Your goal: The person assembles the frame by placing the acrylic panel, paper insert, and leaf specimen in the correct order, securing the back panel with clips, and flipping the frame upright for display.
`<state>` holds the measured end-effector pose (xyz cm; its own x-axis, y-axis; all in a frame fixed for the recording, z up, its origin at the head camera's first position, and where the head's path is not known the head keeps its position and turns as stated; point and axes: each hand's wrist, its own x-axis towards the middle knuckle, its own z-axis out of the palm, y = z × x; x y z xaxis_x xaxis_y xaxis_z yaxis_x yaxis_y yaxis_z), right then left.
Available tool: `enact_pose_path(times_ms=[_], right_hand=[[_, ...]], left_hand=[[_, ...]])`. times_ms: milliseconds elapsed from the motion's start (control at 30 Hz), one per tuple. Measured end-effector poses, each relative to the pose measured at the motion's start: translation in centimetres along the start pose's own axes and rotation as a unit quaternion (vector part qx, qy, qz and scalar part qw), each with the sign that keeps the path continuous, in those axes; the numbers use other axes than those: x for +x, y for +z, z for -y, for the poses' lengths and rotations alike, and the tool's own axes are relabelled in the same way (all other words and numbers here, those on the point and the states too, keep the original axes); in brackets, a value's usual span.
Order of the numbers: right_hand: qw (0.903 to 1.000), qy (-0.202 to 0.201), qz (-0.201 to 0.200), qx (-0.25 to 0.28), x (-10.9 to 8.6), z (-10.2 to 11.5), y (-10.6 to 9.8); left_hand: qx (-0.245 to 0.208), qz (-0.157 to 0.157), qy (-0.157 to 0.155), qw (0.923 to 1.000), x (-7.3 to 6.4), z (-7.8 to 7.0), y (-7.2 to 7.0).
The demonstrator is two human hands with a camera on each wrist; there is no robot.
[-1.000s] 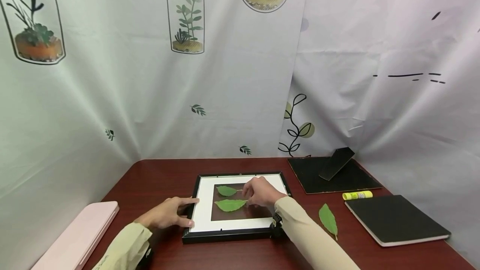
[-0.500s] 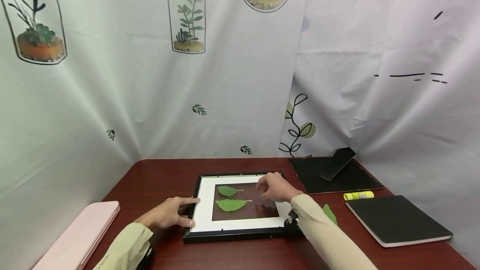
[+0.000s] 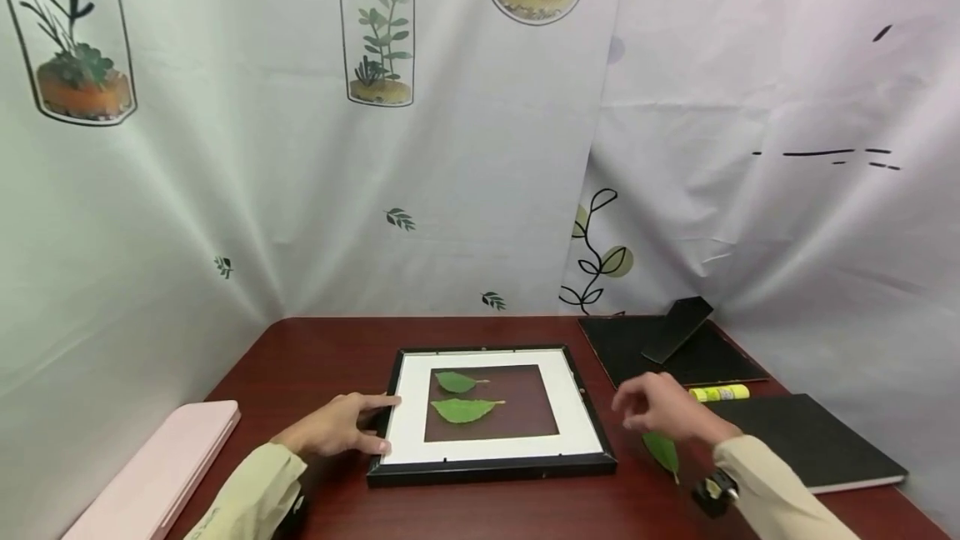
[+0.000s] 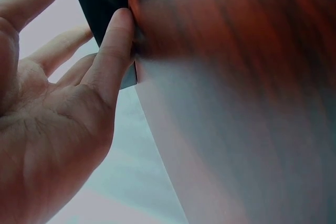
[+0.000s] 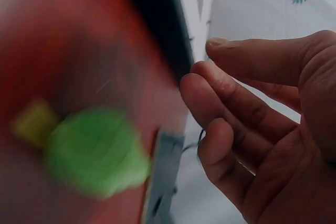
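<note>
A black picture frame (image 3: 495,470) with a white mat (image 3: 577,415) lies flat on the reddish-brown table. Two green leaves, an upper leaf (image 3: 454,382) and a lower leaf (image 3: 463,412), lie one above the other in the left half of the mat's window. My left hand (image 3: 337,427) rests on the frame's left side, its index finger and thumb extended onto the edge; the left wrist view shows a finger (image 4: 118,40) against the outer side. My right hand (image 3: 663,408), loosely bent and empty, hovers right of the frame. Just below it lies a third leaf (image 3: 663,452), blurred in the right wrist view.
A black backing board (image 3: 618,348) with its stand leg (image 3: 677,330) lies at the back right. Near my right hand are a yellow glue stick (image 3: 720,393) and a black notebook (image 3: 817,437). A pink flat case (image 3: 153,469) lies at the left edge. Printed curtains close off the back.
My right hand has left the lower leaf's stem inside the frame and moved right, over the third leaf. The left hand and the two leaves in the window stay put.
</note>
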<state>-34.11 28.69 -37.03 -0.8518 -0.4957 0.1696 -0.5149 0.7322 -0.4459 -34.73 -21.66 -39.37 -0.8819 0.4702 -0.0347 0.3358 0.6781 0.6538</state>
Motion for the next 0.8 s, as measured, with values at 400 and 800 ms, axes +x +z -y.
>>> enact_pose_path(times_ms=[400, 800], right_hand=[[0.9937, 0.108, 0.014, -0.028, -5.1, -1.7, 0.7], [0.9769, 0.206, 0.005, -0.055, -5.2, 0.0, 1.5]], left_hand=[[0.015, 0.000, 0.007, 0.9999, -0.4, 0.0, -0.6], [0.005, 0.008, 0.017, 0.9998, -0.3, -0.1, -0.1]])
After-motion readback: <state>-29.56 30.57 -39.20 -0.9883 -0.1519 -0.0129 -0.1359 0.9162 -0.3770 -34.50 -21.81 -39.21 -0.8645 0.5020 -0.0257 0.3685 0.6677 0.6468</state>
